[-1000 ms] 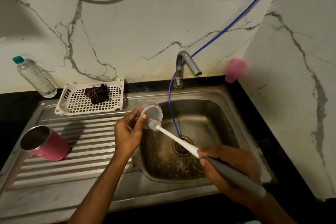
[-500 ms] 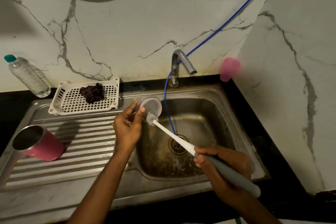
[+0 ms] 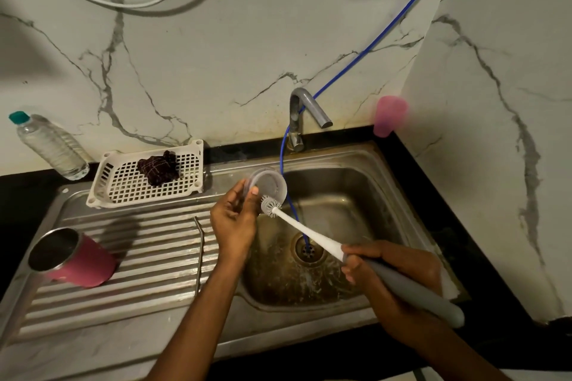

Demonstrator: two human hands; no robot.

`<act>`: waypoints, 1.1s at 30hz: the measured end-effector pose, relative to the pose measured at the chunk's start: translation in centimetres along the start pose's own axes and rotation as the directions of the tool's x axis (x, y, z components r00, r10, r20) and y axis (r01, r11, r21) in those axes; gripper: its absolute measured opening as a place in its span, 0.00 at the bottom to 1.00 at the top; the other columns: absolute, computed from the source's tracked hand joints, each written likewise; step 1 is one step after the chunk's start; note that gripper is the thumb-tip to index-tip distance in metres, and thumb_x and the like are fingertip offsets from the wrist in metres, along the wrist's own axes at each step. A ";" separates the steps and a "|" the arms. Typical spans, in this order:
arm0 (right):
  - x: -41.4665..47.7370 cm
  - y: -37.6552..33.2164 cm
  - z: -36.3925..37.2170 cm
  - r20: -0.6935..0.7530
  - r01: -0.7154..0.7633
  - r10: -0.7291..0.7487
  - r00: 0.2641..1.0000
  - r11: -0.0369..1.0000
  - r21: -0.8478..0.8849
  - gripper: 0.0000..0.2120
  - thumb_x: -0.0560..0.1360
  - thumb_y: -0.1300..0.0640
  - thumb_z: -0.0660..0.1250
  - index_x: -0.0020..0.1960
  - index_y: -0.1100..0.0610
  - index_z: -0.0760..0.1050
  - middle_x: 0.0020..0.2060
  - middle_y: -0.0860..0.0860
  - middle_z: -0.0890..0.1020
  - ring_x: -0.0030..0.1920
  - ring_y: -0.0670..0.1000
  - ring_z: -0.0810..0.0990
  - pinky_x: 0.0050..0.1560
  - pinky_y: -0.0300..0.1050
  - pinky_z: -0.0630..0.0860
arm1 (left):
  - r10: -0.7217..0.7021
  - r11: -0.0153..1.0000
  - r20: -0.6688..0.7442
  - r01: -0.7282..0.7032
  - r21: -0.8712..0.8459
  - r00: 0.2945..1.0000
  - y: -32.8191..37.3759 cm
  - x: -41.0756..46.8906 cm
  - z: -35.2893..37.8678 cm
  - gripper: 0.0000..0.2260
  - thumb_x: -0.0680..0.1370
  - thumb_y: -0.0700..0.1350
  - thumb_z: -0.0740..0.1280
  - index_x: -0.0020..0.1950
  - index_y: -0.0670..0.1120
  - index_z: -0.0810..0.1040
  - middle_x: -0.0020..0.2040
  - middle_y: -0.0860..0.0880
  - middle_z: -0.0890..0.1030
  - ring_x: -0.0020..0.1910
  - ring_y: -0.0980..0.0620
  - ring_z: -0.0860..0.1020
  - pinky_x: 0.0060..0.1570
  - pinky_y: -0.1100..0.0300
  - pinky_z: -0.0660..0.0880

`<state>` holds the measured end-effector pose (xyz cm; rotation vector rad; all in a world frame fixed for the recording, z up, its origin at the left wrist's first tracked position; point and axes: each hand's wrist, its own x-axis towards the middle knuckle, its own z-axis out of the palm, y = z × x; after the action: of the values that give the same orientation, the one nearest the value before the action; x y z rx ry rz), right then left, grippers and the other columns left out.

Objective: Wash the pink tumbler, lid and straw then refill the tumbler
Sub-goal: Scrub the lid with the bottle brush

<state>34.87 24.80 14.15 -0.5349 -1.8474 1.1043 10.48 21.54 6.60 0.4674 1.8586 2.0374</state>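
My left hand [image 3: 233, 219] holds the clear round lid [image 3: 268, 184] by its edge over the left rim of the sink. My right hand [image 3: 390, 272] grips the grey handle of a long white brush [image 3: 305, 230], whose bristled head touches the lid's lower edge. The pink tumbler [image 3: 74, 257] lies tilted on the ribbed draining board at the left, its open steel mouth facing up-left. A metal straw [image 3: 199, 252] with a bent top lies on the draining board between the tumbler and my left arm.
The steel sink basin [image 3: 356, 195] has a drain under the brush shaft, and a blue hose [image 3: 371, 40] runs from the wall into it. Behind stand a grey tap [image 3: 305, 108], a white basket [image 3: 130, 185] with a dark scrubber, a water bottle [image 3: 49, 145] and a pink cup [image 3: 388, 116].
The brush head has shifted slightly along the lid's lower edge while my left hand keeps the lid in place. The straw on the draining board has come into view.
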 end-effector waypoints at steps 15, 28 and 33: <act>3.9 0.4 0.5 -0.285 -0.352 0.601 0.747 0.721 0.596 0.16 0.78 0.66 0.66 0.35 0.55 0.84 0.40 0.53 0.86 0.38 0.51 0.85 0.36 0.38 0.82 | -0.046 0.999 0.050 0.045 0.008 0.998 0.4 -0.3 -1.4 0.16 0.73 0.44 0.73 0.61 0.49 0.81 0.56 0.47 0.85 0.58 0.49 0.83 0.62 0.42 0.78; 2.2 1.3 -0.1 -0.399 -0.293 0.732 0.553 0.619 0.729 0.05 0.76 0.62 0.69 0.43 0.64 0.79 0.42 0.55 0.84 0.40 0.51 0.85 0.36 0.37 0.82 | 0.157 0.972 0.129 -0.176 0.153 0.979 0.6 -1.4 -0.7 0.17 0.76 0.40 0.74 0.63 0.49 0.79 0.59 0.48 0.84 0.59 0.54 0.82 0.60 0.58 0.79; 1.6 0.4 0.6 -0.377 -0.315 0.641 0.669 0.703 0.637 0.09 0.73 0.59 0.68 0.35 0.55 0.85 0.37 0.52 0.85 0.37 0.51 0.86 0.35 0.36 0.81 | 0.132 0.974 0.166 -0.159 0.163 0.977 1.3 -0.1 -1.0 0.16 0.75 0.37 0.74 0.62 0.47 0.80 0.55 0.50 0.84 0.52 0.62 0.83 0.54 0.66 0.79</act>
<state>33.47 25.87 14.49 -0.9616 -0.7970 1.5340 10.07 20.52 7.83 0.8073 1.9677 1.8733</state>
